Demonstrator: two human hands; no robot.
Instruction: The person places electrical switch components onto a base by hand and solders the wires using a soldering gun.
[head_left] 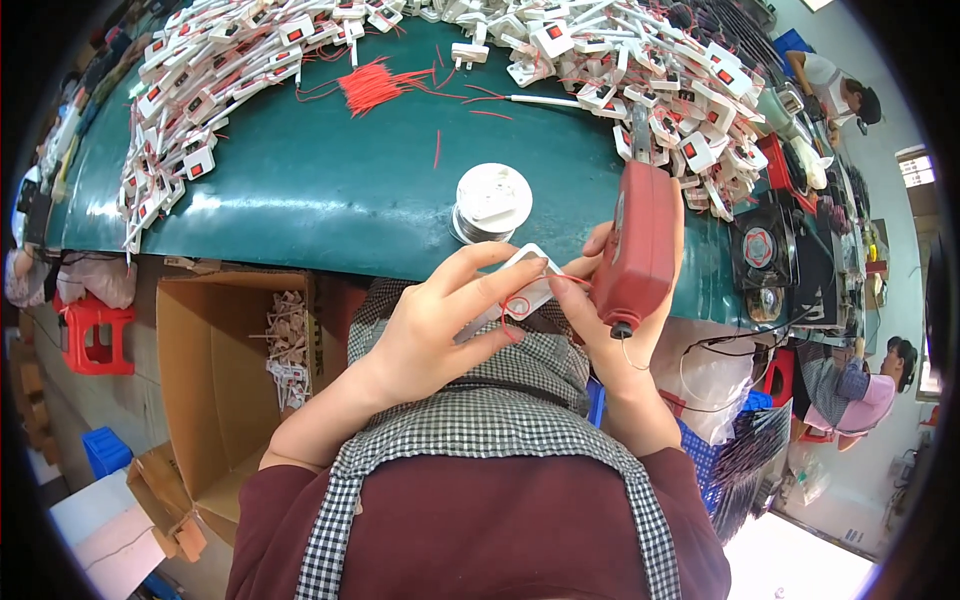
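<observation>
In front of my apron, my left hand (425,325) grips a small white plastic housing (534,290) between thumb and fingers. A looped red wire (514,306) runs from it to the fingers of my right hand (612,352). That hand is closed around a red soldering gun (640,240), whose metal nose points away from me and whose cord hangs from the near end. Its thumb and a finger are at the wire near the housing's edge. A white spool of solder wire (492,202) stands on the green table (330,215), just beyond my left hand.
Piled white housings with red switches lie at the far left (210,95) and far right (680,90). Between them is a bundle of cut red wires (372,88). A cardboard box (215,390) stands at lower left, a black fan-like device (762,245) at right. Other people sit at right.
</observation>
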